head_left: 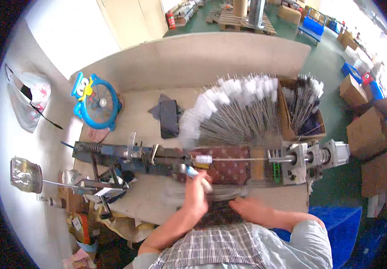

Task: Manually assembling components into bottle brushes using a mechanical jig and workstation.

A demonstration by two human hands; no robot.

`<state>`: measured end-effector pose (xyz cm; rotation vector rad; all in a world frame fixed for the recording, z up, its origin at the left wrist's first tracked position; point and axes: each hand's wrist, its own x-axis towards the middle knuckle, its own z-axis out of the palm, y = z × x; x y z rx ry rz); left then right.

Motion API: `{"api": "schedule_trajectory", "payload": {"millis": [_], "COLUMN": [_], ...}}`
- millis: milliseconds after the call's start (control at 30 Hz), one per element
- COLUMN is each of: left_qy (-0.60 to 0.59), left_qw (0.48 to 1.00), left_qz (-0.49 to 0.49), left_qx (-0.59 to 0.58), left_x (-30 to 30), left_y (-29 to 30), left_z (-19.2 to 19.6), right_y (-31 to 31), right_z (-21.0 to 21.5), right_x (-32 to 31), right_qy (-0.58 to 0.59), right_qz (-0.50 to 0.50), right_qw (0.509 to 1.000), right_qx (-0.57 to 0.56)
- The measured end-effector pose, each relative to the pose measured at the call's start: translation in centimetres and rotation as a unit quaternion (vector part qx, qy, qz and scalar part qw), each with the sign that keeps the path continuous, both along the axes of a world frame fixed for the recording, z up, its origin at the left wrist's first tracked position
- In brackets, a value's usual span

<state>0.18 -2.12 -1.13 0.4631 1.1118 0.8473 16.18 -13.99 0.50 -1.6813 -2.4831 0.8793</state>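
My left hand (pixel 196 193) is closed round a short white-and-blue handled piece (pixel 193 172) with a round metal end; its exact kind I cannot make out. It is just below the middle of a long bench machine (pixel 157 159). A thin metal rod (pixel 240 159) runs across to the machine's right-hand spindle (pixel 297 159), with a white brush-like piece (pixel 203 159) at its left end. My right hand (pixel 249 210) is blurred near the table's front edge, beside a smeared bundle of wire stems (pixel 231 193). Whether its fingers hold any stems is unclear.
A fanned heap of white-tipped wire brushes (pixel 242 103) lies behind the machine, next to a cardboard box (pixel 287 121) of darker ones. A blue toy-like fan (pixel 97 103) and a dark phone-like slab (pixel 169 119) are at the back left. A raised panel (pixel 193 58) edges the table.
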Motion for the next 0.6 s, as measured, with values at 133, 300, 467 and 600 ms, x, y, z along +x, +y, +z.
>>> {"api": "schedule_trajectory", "payload": {"millis": [133,300,467,600], "left_qy": [-0.400,-0.323,-0.199,-0.013], "left_qw": [0.908,0.946,0.900,0.819], "left_qz": [-0.013,-0.001,-0.386,-0.519], "left_qx": [-0.124,-0.017,0.032,0.245], "left_x": [-1.7,-7.6,-7.2,-2.2], "left_y": [0.4,-0.5,-1.1,-0.3], "left_z": [9.3,8.3,9.7,10.1], "right_y": [0.0,1.0,3.0,4.3], "right_z": [-0.1,3.8,8.8,10.2], "right_x": [0.6,4.3,10.2,11.2], "right_qy": [0.027,-0.059,-0.064,0.014], "right_qz": [-0.014,-0.011,-0.196,-0.282], "right_qw": [0.999,0.991,0.932,0.902], "right_qx": [0.026,0.116,0.299,0.327]}}
